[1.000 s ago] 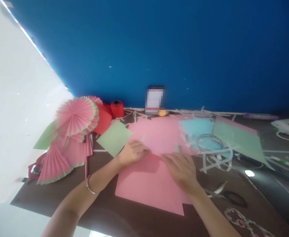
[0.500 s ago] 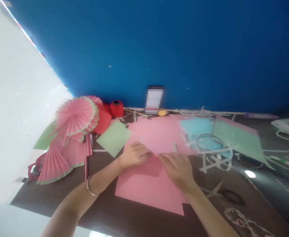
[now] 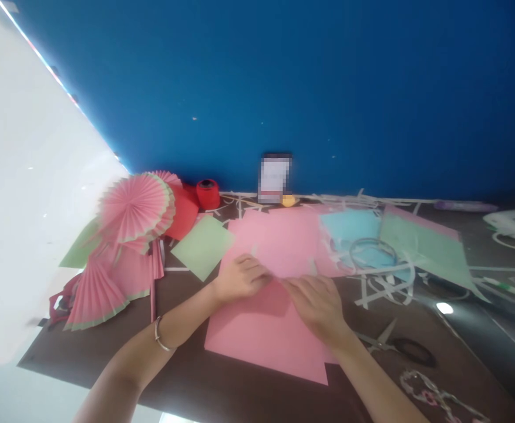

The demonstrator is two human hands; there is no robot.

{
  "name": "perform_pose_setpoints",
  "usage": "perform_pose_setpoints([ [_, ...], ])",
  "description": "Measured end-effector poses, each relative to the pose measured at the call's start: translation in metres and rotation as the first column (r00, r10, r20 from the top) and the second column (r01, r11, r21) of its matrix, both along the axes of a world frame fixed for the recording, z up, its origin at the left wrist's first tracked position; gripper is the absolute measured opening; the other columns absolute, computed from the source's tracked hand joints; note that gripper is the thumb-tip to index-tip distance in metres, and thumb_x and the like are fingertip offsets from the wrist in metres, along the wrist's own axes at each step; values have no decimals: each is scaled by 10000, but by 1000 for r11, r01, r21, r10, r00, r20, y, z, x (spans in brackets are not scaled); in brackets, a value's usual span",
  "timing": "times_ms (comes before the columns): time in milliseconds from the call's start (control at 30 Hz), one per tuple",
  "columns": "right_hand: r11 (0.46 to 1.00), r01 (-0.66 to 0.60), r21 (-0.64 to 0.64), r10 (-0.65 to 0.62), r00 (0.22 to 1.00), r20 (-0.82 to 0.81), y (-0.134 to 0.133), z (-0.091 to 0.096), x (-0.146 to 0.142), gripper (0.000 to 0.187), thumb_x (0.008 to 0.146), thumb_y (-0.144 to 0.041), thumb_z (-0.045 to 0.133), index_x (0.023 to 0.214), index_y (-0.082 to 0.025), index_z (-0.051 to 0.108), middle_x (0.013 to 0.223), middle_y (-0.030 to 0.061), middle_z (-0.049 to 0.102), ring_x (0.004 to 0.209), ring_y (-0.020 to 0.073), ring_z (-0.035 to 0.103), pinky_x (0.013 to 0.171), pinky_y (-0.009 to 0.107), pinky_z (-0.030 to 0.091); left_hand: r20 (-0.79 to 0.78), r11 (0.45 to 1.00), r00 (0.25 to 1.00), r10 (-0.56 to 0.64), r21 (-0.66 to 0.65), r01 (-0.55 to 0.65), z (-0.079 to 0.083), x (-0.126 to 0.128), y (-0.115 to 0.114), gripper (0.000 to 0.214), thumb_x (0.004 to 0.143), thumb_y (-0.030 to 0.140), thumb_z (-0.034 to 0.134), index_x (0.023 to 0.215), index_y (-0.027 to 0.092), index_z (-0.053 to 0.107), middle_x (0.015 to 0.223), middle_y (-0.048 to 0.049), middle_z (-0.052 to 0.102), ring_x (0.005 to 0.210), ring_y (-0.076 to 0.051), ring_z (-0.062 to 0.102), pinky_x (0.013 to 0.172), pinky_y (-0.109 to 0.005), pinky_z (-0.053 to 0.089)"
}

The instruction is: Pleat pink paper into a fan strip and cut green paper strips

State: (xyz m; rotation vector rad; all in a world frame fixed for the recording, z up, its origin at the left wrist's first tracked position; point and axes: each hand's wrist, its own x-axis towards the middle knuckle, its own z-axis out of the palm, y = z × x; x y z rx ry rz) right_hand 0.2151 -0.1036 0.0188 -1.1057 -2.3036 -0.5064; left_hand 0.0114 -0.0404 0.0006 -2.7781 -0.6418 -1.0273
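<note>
Here, two hands on pink paper, one pair of scissors

The left hand and right hand are on the pink paper, fingers bent, fingertips near each other. A bracelet circles the left forearm. Pleated fans lie on the left of the desk, a green sheet beside them. Open scissors lie near the right wrist, white strips beyond. Behind rises a blue wall.
</note>
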Motion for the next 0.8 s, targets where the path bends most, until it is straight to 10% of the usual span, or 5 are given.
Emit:
perform_pose_setpoints([
  [367,933,-93,-347,81,996,-50,12,-20,7,226,885,-108,431,866,-158,651,776,59,621,750,170,537,694,310,403,-254,978,964,-74,-206,21,7,-9,6,152,870,171,501,887,180,651,873,-30,673,773,-140,594,709,-280,427],
  [800,814,-72,-577,-117,952,-284,25,-22,23,284,896,-338,452,696,-206,604,716,31,638,708,180,562,691,341,412,-79,741,992,100,-659,-128,11,-17,16,307,826,393,559,627,172,633,825,-34,613,771,-138,553,748,-273,441],
])
